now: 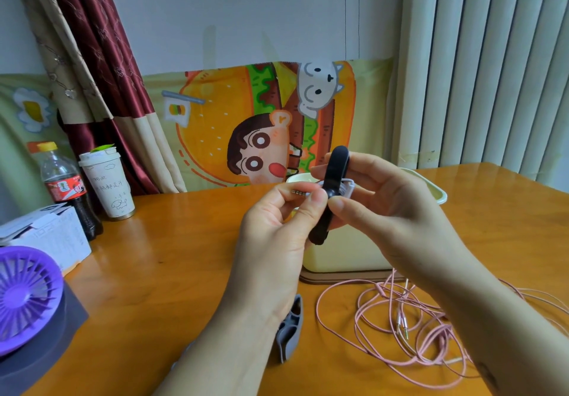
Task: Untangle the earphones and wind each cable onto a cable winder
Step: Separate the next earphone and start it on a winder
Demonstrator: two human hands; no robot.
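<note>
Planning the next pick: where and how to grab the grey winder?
Probably pinch the grey winder across its slim middle, coming from above and the right: it lies lengthwise on the table, and the left forearm covers its left edge.

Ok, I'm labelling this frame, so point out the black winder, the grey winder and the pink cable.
black winder (336, 163), head view, its upper loop end.
grey winder (291, 334), head view, middle of its body.
pink cable (381, 289), head view, thicker piece at the tangle's top.

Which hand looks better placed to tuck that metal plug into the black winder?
Left. The left hand pinches the plug right beside the black winder, which the right hand is busy holding.
</note>
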